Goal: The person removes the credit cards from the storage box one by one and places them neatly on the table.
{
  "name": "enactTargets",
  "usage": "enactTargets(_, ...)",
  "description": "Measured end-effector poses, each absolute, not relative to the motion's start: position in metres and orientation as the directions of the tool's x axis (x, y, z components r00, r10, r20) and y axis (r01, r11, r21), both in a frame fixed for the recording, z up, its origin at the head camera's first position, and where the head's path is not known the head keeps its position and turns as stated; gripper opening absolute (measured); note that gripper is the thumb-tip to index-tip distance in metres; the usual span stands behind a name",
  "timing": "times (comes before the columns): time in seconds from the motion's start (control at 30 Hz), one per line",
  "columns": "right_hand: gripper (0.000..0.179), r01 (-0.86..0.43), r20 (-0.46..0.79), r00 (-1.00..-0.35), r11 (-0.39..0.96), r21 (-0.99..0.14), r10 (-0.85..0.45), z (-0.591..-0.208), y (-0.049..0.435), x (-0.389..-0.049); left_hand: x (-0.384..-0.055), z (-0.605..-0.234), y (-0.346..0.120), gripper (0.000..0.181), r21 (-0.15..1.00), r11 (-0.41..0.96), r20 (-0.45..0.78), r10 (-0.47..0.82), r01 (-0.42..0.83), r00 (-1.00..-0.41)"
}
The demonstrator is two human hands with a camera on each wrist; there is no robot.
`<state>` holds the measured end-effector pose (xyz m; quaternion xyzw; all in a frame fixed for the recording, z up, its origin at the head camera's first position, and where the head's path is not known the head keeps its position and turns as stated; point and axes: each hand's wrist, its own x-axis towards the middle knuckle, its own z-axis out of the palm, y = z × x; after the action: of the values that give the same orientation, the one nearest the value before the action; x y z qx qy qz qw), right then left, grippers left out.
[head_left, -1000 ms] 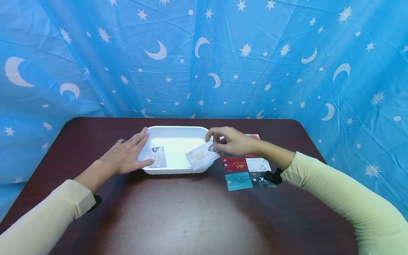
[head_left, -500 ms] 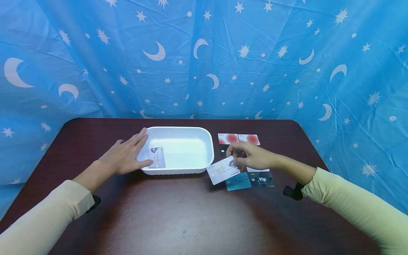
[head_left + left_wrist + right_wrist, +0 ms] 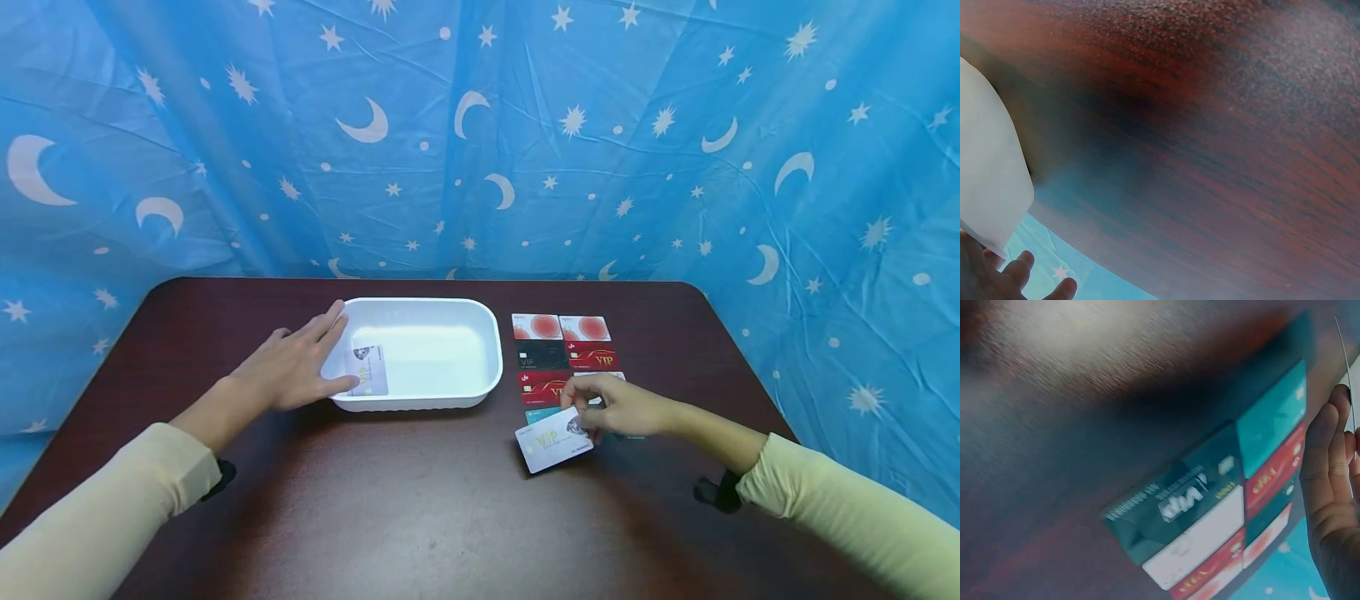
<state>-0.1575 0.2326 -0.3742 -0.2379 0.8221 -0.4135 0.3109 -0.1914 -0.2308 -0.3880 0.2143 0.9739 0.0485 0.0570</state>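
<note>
My right hand pinches a white VIP card by its right end, above the near end of the laid-out cards. In the right wrist view this card shows edge-on at the fingertips. My left hand rests with extended fingers on the left rim of a white plastic tray; the left wrist view catches only part of the tray and some fingers. Inside the tray, at its left end, lies another white VIP card, partly behind my left thumb.
Right of the tray, cards lie in two columns: white-and-red cards at the back, then a black card, red cards, a teal card and a dark Vip card. A blue curtain hangs behind the brown table.
My right hand has carried the pinched white card out from over the tray, rightward and nearer, to the front of the card rows. My left hand has stayed on the tray.
</note>
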Motion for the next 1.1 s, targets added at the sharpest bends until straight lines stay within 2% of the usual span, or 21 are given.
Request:
enactTargets(0.33, 0.015, -0.048, -0.358, -0.690, 0.533, -0.845, -0.629, -0.389, 0.247, -0.144, -0.191, -0.389, -0.232, 0.099, 0.102, 0.906, -0.093, 0.420, 0.411, -0.903)
enactTargets(0.9, 0.022, -0.034, -0.365, -0.721, 0.556, -0.831, -0.589, -0.405, 0.261, -0.129, -0.191, -0.387, -0.230, 0.097, 0.090, 0.901, -0.091, 0.433, 0.425, -0.897)
enactTargets(1.1, 0.018, -0.041, -0.367, -0.713, 0.558, -0.829, -0.598, -0.409, 0.262, -0.129, -0.191, -0.387, -0.230, 0.097, 0.091, 0.901, -0.086, 0.431, 0.424, -0.898)
